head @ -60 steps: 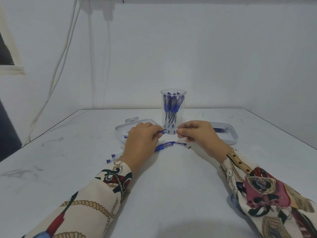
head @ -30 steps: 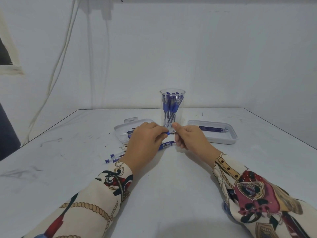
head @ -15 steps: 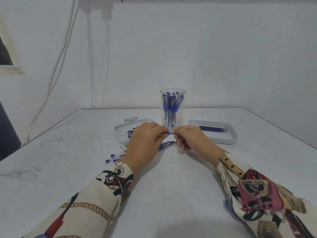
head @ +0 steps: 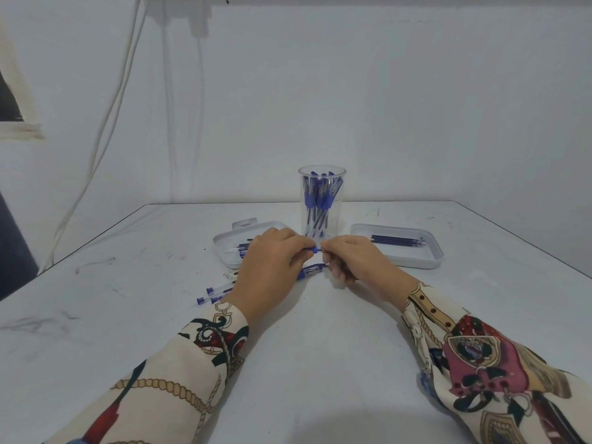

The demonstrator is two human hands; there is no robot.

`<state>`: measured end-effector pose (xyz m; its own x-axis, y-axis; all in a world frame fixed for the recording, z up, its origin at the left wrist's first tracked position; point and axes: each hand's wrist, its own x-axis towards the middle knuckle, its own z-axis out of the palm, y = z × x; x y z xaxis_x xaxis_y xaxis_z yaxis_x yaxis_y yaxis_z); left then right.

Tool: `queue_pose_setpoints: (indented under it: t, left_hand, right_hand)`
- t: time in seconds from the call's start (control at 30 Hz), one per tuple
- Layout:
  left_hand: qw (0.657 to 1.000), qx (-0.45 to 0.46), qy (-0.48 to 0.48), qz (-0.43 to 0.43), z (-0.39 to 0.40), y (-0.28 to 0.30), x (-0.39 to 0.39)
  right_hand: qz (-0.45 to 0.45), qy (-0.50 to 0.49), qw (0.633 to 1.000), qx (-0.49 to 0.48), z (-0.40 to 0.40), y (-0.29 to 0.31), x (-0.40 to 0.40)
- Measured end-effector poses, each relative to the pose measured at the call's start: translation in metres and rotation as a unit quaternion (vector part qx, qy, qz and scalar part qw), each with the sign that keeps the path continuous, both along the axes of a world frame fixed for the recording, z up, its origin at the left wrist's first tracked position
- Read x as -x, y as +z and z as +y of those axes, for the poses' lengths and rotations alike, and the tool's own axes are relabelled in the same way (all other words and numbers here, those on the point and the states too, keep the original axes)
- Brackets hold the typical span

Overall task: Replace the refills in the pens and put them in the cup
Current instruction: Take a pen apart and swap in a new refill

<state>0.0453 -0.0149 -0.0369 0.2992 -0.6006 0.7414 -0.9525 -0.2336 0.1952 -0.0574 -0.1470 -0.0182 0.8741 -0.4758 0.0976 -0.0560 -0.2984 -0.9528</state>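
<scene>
White table (head: 320,363): left hand (head: 272,270), right hand (head: 355,261) both pinch pen (head: 314,250) between them, before cup (head: 322,203).

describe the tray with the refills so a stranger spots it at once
Find the clear cup of blue pens at the table's middle. Right of it sits a shallow white tray. Unlike the left tray, it holds only thin dark blue refills, lying side by side.

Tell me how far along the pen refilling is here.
Done: several pens stand in the cup. In hand: both hands, left and right, pinch a pen between them. Left: a pen under the hands, more beside the left sleeve, and refills in the right tray.
</scene>
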Motion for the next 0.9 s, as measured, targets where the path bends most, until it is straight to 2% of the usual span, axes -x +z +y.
queue_pose_setpoints:
  t: [0.17,0.27,0.4,0.6,0.8,0.9]
  left_hand:
    - [1.0,-0.001,-0.002,-0.009,-0.001,0.0,0.001]
    - [1.0,-0.002,0.006,-0.008,0.0,0.001,0.0]
    - [0.999,0.007,0.034,0.022,0.003,0.002,-0.004]
    - [0.997,-0.015,0.067,0.047,0.005,0.002,-0.005]
    - [0.995,-0.031,0.073,0.056,0.004,0.003,-0.003]
    - [0.995,-0.036,0.076,0.057,0.005,0.002,-0.003]
  right_hand:
    - [0.008,-0.004,1.0,-0.01,0.001,0.001,0.002]
    - [0.01,-0.026,0.999,0.02,-0.005,0.0,0.001]
    - [0.003,-0.074,0.984,0.161,-0.018,-0.005,0.002]
    - [0.126,-0.052,0.921,0.364,-0.025,-0.008,0.005]
    - [0.128,-0.051,0.9,0.412,-0.029,-0.011,0.002]
    - [0.096,-0.071,0.907,0.405,-0.028,-0.011,0.004]
